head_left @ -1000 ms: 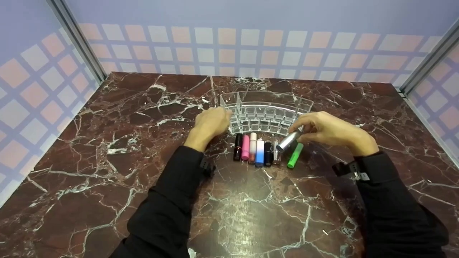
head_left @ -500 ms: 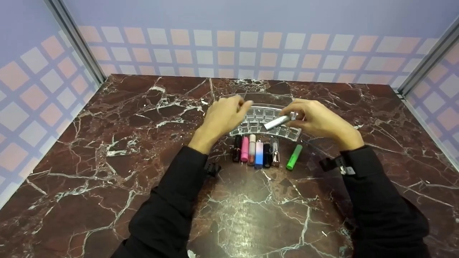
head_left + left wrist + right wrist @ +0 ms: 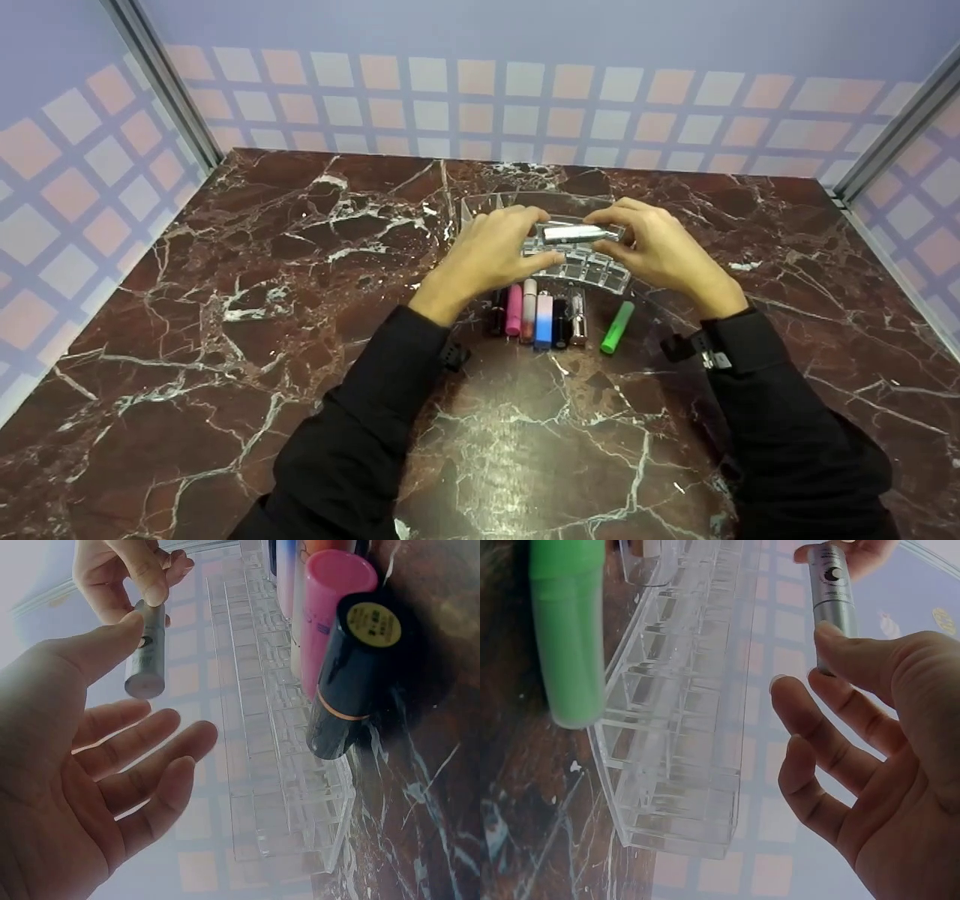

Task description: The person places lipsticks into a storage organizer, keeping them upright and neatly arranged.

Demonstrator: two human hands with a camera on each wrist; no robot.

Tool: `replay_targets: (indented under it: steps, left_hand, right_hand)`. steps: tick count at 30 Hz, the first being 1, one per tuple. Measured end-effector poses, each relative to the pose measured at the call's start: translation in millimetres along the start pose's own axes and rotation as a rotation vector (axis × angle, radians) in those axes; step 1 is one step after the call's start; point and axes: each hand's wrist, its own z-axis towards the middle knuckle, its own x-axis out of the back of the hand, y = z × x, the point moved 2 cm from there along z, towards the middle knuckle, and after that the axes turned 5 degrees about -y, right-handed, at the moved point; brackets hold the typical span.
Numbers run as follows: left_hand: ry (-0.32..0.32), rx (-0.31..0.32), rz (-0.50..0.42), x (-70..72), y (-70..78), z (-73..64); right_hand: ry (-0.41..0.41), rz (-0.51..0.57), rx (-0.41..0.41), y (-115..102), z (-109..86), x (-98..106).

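My right hand (image 3: 660, 247) pinches a silver lipstick tube (image 3: 574, 234) between thumb and fingers, held nearly level above a clear acrylic organizer (image 3: 592, 274). Around the tube's other end, my left hand (image 3: 495, 251) is spread; in the left wrist view its thumb overlaps the tube (image 3: 150, 652) and the other fingers are extended below. In front of the organizer lie a black lipstick (image 3: 498, 311), a pink tube (image 3: 514, 309), a lip gloss (image 3: 529, 311), a pink-and-blue tube (image 3: 544, 321), another black tube (image 3: 560, 322) and a clear-and-silver one (image 3: 577, 319).
A green tube (image 3: 617, 328) lies apart at the right of the row. The brown marbled tabletop (image 3: 300, 360) extends to both sides and in front. Behind it stands a lilac wall (image 3: 525, 30) with pale squares.
My right hand has lifted the silver tube up and left, over the organizer, and turned it nearly level. From the organizer's left side, my left hand has moved right to the tube's end.
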Motion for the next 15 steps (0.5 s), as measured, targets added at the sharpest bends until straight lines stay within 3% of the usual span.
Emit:
replay_targets:
  steps: [8, 15]
  left_hand:
    - [0.041, -0.036, 0.000, -1.1, -1.0, -1.3]
    - [0.039, -0.003, 0.046, -0.7, -2.3, 0.7]
  right_hand:
    - [0.001, -0.005, 0.042, -0.7, -2.2, -3.3]
    - [-0.003, 0.098, 0.010, 0.2, 0.1, -5.7]
